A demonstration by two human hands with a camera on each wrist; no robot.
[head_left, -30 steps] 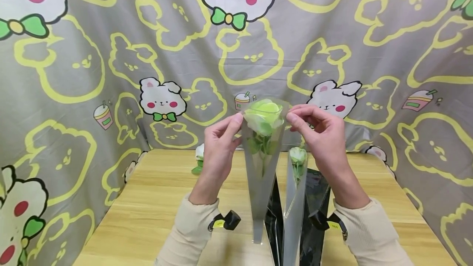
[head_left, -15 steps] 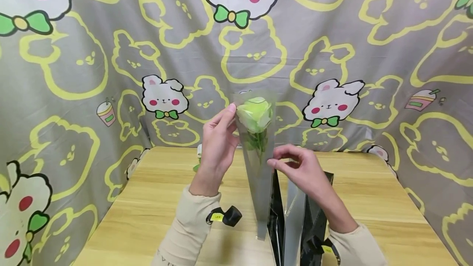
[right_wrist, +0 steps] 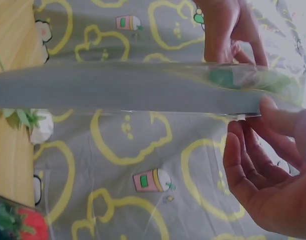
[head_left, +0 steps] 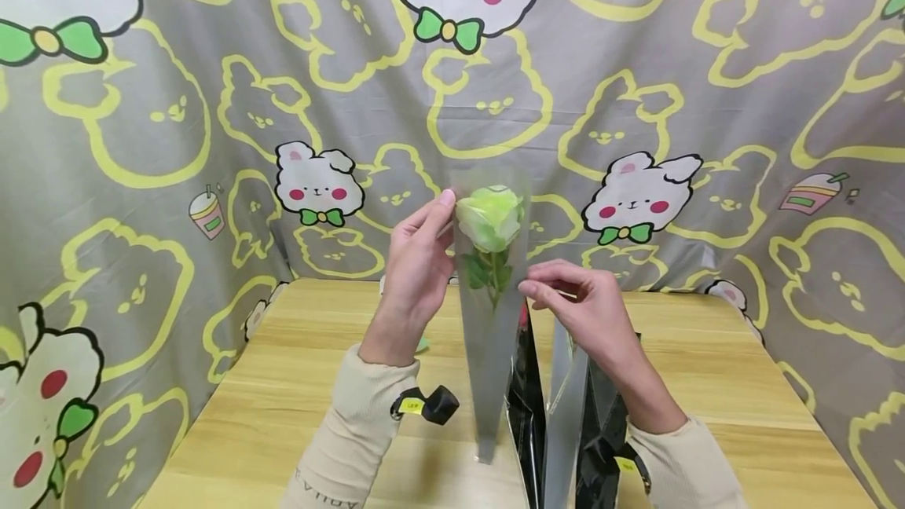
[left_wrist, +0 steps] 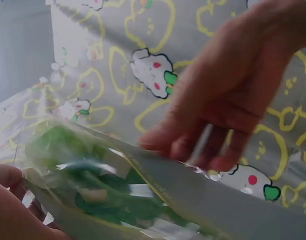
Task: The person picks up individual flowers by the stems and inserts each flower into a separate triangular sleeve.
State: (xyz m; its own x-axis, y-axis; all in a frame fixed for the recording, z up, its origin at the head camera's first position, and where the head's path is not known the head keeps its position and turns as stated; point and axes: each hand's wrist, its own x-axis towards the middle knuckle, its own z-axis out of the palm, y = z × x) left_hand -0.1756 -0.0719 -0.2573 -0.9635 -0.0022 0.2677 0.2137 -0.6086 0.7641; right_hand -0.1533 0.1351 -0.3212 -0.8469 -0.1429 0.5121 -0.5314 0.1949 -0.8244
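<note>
A pale green-white rose (head_left: 490,218) with leaves stands upright inside a long tapered flower sleeve (head_left: 488,383), clear in front and grey behind. My left hand (head_left: 417,265) pinches the sleeve's upper left edge between thumb and fingers, beside the bloom. Lower down, on the opposite edge, my right hand (head_left: 583,301) pinches the film with thumb and index finger, its other fingers loosely bent. In the right wrist view both hands flank the sleeve (right_wrist: 118,87), held off the table. Glare on the film blurs parts of the rose in the left wrist view.
To the right of the held sleeve are a black sleeve (head_left: 525,407) with a bit of red at its top, a grey sleeve (head_left: 561,422) and another dark one (head_left: 601,407). A white rose (right_wrist: 41,125) lies on the wooden table (head_left: 269,415). A printed curtain (head_left: 481,69) hangs behind.
My right hand has left the sleeve's top right corner and pinches lower on its right edge. The sleeve has shifted slightly left and turned its clear front toward me. My left hand keeps its pinch.
</note>
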